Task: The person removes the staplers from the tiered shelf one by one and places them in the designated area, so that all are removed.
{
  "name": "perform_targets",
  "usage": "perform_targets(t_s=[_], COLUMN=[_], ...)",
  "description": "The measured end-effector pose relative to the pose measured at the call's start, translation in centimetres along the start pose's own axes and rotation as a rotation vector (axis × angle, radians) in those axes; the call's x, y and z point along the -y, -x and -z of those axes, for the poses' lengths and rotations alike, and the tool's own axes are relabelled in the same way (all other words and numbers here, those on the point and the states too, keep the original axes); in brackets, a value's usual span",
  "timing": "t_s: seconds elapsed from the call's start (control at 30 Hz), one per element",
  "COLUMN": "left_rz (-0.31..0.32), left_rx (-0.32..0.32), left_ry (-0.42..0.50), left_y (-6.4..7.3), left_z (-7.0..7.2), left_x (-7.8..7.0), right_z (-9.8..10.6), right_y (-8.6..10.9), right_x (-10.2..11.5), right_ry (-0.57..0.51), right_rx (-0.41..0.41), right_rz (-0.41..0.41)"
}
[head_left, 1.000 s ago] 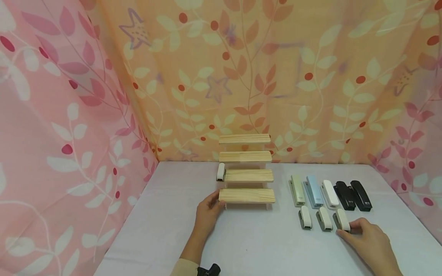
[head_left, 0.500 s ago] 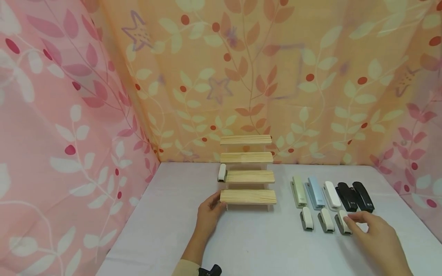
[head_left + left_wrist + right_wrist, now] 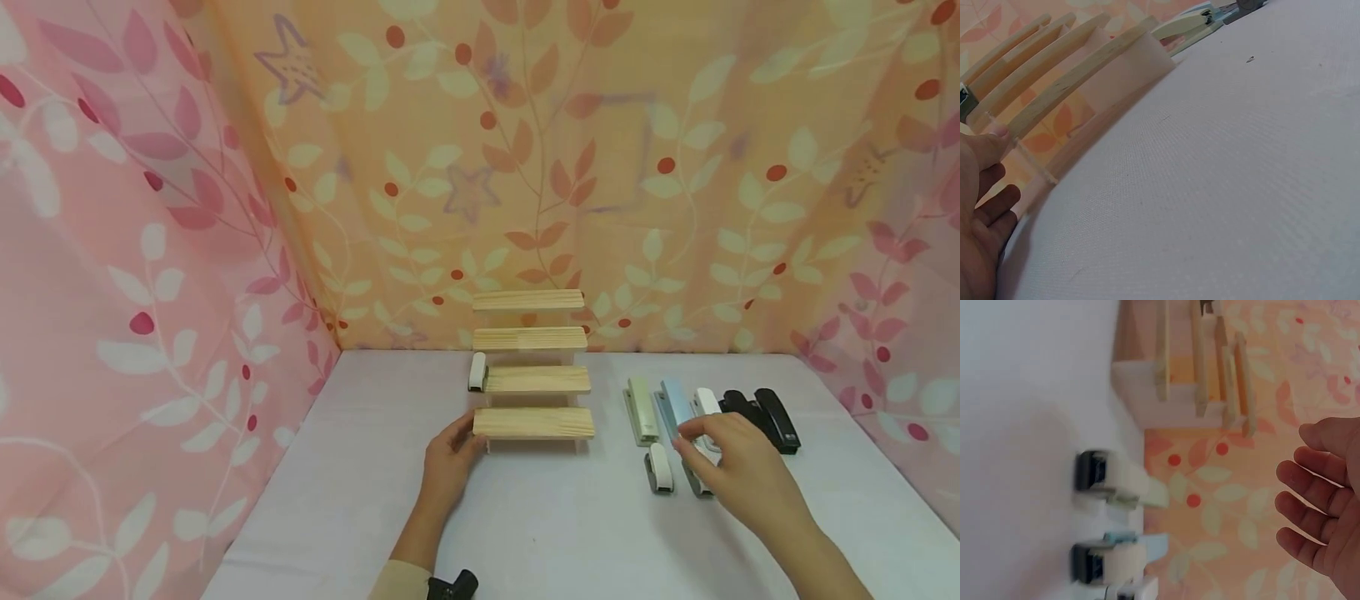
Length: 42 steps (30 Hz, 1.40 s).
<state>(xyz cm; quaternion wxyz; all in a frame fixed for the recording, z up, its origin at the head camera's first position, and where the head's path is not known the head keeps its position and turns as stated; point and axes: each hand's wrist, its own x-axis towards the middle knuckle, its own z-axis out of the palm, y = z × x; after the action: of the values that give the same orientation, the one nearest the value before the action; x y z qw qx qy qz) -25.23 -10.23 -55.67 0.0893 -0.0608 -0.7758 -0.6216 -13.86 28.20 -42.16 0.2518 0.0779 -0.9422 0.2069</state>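
Note:
At its lowest step's left end, my left hand (image 3: 452, 462) grips a stepped display shelf (image 3: 532, 423) with pale wooden treads; the thumb lies on the front corner. One small white stapler (image 3: 477, 372) sits at the left end of the second step. My right hand (image 3: 738, 471), holding nothing, hovers over the staplers at right, its fingers loosely bent in the right wrist view. Beneath it in the head view are a small white stapler (image 3: 660, 468) at its left and another (image 3: 699, 482) partly covered; the third of that front row is hidden by the hand.
Behind the small staplers lies a row of larger ones: light green (image 3: 642, 412), light blue (image 3: 676, 400), white (image 3: 705, 400) and two black ones (image 3: 777, 419). A white cloth covers the table (image 3: 360, 483). Patterned curtains (image 3: 420, 167) stand at the back and sides.
My right hand has let go of the rightmost small stapler, lifted, and moved left over the others. My left hand stays on the shelf.

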Motion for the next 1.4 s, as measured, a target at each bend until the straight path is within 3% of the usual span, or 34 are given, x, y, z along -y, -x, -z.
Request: perform_targets(t_s=[0.3, 0.83, 1.03, 1.4], left_rz=[0.005, 0.022, 0.051, 0.025], left_rx=[-0.008, -0.01, 0.001, 0.008], left_ry=[0.003, -0.004, 0.018, 0.006], left_y=[0.0, -0.1, 0.2, 0.1], left_z=[0.0, 0.1, 0.1, 0.0], left_x=[-0.1, -0.3, -0.2, -0.4], right_z=[-2.1, -6.9, -9.1, -13.0], right_y=[-3.5, -7.9, -8.9, -10.4], right_x=[3.8, 8.6, 10.8, 13.5], right_ry=[-0.089, -0.306, -0.362, -0.405], right_rx=[-0.006, 0.044, 0.05, 0.066], right_rz=[0.082, 0.061, 0.068, 0.015])
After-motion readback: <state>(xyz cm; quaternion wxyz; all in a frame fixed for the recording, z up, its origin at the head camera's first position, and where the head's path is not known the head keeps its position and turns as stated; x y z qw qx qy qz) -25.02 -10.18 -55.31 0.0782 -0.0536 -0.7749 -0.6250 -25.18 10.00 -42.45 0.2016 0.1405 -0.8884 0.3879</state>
